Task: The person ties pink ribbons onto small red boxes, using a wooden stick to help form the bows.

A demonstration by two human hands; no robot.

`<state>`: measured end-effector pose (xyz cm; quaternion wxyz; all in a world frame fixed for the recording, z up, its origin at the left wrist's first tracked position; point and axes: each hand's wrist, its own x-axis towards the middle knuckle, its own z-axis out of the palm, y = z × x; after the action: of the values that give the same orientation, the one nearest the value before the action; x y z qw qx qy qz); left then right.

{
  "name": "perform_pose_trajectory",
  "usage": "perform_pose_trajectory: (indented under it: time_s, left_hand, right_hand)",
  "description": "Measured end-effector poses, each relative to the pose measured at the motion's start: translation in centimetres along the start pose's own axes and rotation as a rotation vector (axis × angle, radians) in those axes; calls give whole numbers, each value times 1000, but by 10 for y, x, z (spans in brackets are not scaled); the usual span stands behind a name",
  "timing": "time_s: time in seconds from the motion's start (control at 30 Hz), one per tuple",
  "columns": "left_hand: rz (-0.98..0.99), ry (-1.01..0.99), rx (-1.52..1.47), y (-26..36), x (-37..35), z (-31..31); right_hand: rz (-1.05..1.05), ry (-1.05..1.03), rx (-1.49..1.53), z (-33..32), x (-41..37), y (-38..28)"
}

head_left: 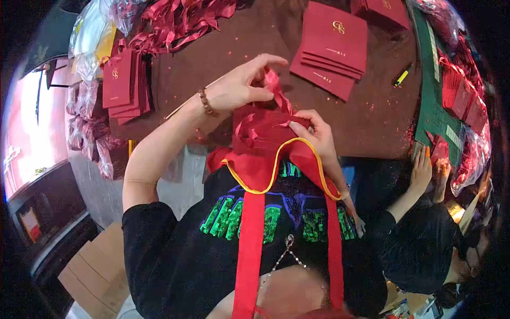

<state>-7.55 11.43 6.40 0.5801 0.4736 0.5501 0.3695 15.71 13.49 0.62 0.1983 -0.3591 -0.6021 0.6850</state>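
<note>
A dark red paper gift bag (257,123) with shiny red ribbon handles is in front of my chest, at the table's near edge. My right hand (314,134) grips its right side, thumb pressed on top near a ribbon end. Above the bag, my left hand (247,82) is curled around a loop of red ribbon (273,85), with thumb and index finger on either side of it; its other fingers are hidden. Behind my left wrist, which wears a beaded bracelet (204,101), a thin tan stick (175,112) shows; whether I hold it cannot be told.
Stacked red bags (332,42) with gold lettering lie on the brown table (212,58). More bags (119,85) and a heap of ribbons (183,21) are at left. A yellow marker (402,75) lies right. Another person's hands (422,170) work at the green mat (429,106).
</note>
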Motion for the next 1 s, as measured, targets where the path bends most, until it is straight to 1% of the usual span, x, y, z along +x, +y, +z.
perform_pose_trajectory:
  time_s: [0.03, 0.07, 0.1, 0.17, 0.2, 0.27, 0.3, 0.33, 0.37, 0.43, 0.47, 0.5, 0.57, 0.6, 0.7, 0.73, 0.77, 0.83, 0.9, 0.93, 1.0]
  left_hand:
    - [40, 18, 8, 1, 4, 1]
    - [-57, 83, 23, 5, 3, -1]
    - [-54, 79, 29, 4, 4, -2]
    - [-90, 226, 104, -7, 3, -2]
    - [-41, 299, 72, -12, 2, 2]
    - [-19, 324, 73, -15, -2, 2]
    - [9, 348, 77, -15, -4, 2]
    - [54, 330, -44, -20, -6, 0]
    - [46, 325, -42, -20, -9, 0]
    - [42, 313, -183, -19, -15, 2]
    - [31, 312, -261, -24, -17, 2]
    - [45, 298, -260, -23, -17, 4]
    - [-20, 137, -77, -12, -11, 4]
    - [-5, 133, -72, -7, -4, 4]
    - [-50, 23, 379, 11, 11, 15]
    - [-85, -84, 648, 18, 17, 14]
    - [-89, -94, 645, 13, 21, 12]
    - [79, -223, 580, -2, 26, 13]
    - [40, -215, 513, -8, 27, 15]
    - [46, -214, 440, -9, 29, 15]
    - [45, -232, 308, -11, 36, 16]
  right_hand:
    - [-6, 6, 1, -1, 0, 3]
    - [-46, 21, -14, -1, 0, 8]
    - [-86, 36, -28, -2, 0, 9]
    - [-54, 35, -22, -3, -2, 4]
    - [-18, 48, -12, -3, -3, 5]
    - [26, 57, 1, -3, -4, 5]
    - [-9, 61, -40, -4, -3, 4]
    - [-41, 67, -80, -4, -2, 3]
    - [-35, 70, -74, -3, -1, 2]
    - [-4, 88, -15, -1, 0, 2]
    - [59, 86, 4, -1, -1, 4]
    - [49, 101, -3, -2, -2, 7]
    - [-189, 91, -92, -2, 2, 8]
    - [-79, 47, -91, -4, -2, -16]
    - [-121, 39, -78, 0, 0, -14]
    - [-121, 43, -77, -1, 2, -14]
    - [-89, 21, -53, -2, 1, -15]
    - [-28, -2, -19, -2, -4, -7]
    - [9, -3, 167, 1, -4, 5]
    - [15, -9, 170, 3, -3, 5]
    - [-62, 20, 290, 7, 1, 5]
